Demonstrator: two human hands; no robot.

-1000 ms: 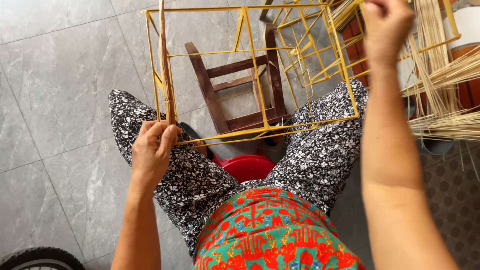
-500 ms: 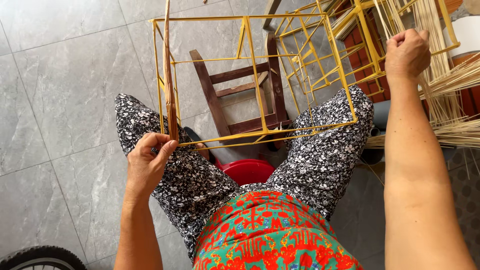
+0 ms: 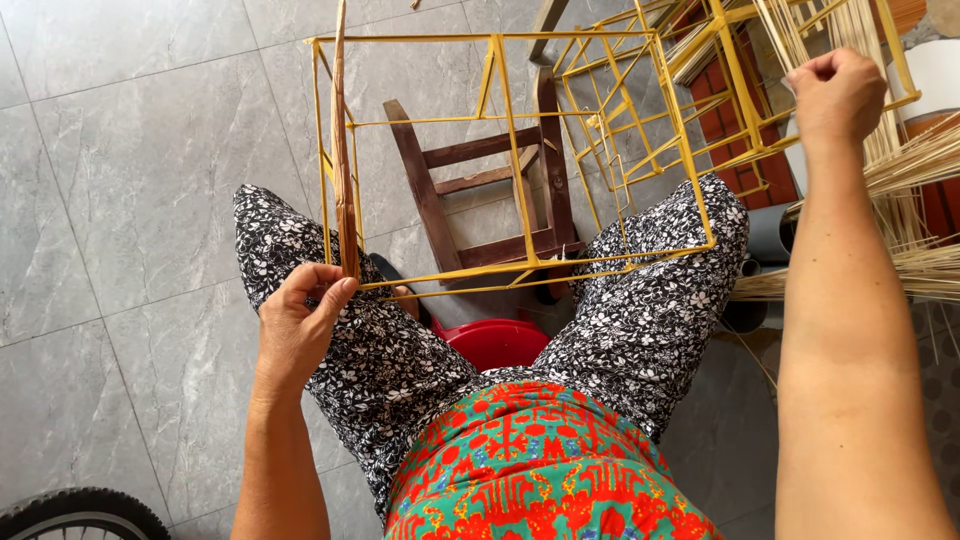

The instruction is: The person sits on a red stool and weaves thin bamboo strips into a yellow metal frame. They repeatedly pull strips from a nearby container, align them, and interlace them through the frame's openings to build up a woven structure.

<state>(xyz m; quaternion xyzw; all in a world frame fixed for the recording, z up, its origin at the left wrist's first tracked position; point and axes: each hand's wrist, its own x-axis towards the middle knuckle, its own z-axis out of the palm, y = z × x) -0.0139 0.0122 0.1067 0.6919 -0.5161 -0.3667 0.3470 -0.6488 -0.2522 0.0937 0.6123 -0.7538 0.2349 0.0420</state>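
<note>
Bright, even daylight with crisp focus across the frame.
Soft, diffuse light leaves only faint shadows on the grey floor tiles [image 3: 130, 200], which show a mild sheen and no hard glare. The yellow stick frame [image 3: 520, 150] is sharp; wide-angle stretching enlarges the right forearm [image 3: 850, 350] at the edge.

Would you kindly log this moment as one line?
left hand: grips frame corner | right hand: fisted by loose sticks | bamboo frame: on lap

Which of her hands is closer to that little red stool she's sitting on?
Left. The left hand grips the frame's corner just left of the red stool; the right hand is raised far up-right, among thin sticks.
</note>
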